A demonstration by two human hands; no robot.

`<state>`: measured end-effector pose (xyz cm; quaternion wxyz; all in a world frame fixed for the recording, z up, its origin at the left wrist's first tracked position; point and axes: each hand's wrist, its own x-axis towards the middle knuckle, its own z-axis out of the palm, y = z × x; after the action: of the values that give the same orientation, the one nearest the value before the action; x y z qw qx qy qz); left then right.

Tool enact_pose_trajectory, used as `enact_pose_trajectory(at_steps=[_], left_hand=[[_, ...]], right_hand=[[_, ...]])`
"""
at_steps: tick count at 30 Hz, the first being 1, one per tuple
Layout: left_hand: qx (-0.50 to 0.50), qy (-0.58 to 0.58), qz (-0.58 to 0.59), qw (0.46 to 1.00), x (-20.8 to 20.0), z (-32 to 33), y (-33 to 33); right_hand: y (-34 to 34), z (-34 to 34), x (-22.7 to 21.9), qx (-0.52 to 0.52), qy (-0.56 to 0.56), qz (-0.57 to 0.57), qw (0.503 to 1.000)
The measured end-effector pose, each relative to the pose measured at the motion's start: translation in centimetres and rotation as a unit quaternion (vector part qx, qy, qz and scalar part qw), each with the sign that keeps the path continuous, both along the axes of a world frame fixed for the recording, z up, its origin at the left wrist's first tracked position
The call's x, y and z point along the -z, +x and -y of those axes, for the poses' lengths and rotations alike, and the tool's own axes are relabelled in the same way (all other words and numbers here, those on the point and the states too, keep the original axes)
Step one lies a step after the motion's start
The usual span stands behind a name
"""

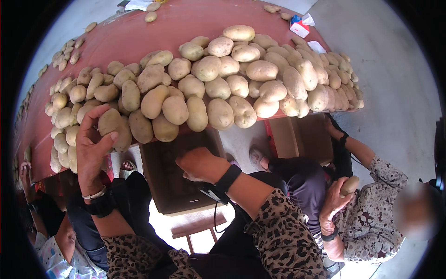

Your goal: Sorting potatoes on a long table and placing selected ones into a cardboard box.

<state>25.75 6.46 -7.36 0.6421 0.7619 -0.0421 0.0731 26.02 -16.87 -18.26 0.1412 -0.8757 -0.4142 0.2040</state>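
My left hand (90, 144) grips a potato (109, 122) between thumb and fingers at the front edge of the heap. Pale brown potatoes (218, 114) lie piled along the edge of the red table (200, 23). Over an open cardboard box (160, 186) under that edge, my right hand (202, 165) is closed with its back toward me. Its fingers curl down out of sight, so whatever they may hold is hidden. Both wrists wear black bands.
A person sits at my right, holding a potato (349, 186), with another cardboard box (297, 139) in front. Someone else works at the far left. A small wooden stool (197, 228) stands below my box. A tissue box (299, 28) is on the table's far right.
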Motion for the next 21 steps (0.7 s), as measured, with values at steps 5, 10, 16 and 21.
enact_pose_trajectory(at_steps=[5,10,16,21], left_hand=[[0.086,-0.001,-0.066,0.994,0.9,0.3,-1.0],[0.208,0.164,-0.129,0.956,1.2,1.9,-0.8],[0.221,0.105,-0.160,0.956,1.6,2.8,-0.6],[0.022,0.033,-0.041,0.998,2.2,3.2,0.4]], right_hand=[[-0.8,0.6,0.4,-0.008,-0.003,0.000,1.000],[-0.5,0.6,-0.1,-0.012,-0.045,-0.015,0.999],[-0.8,0.8,-1.2,-0.011,-0.013,-0.006,1.000],[-0.9,1.5,-1.2,-0.008,-0.009,0.000,1.000]])
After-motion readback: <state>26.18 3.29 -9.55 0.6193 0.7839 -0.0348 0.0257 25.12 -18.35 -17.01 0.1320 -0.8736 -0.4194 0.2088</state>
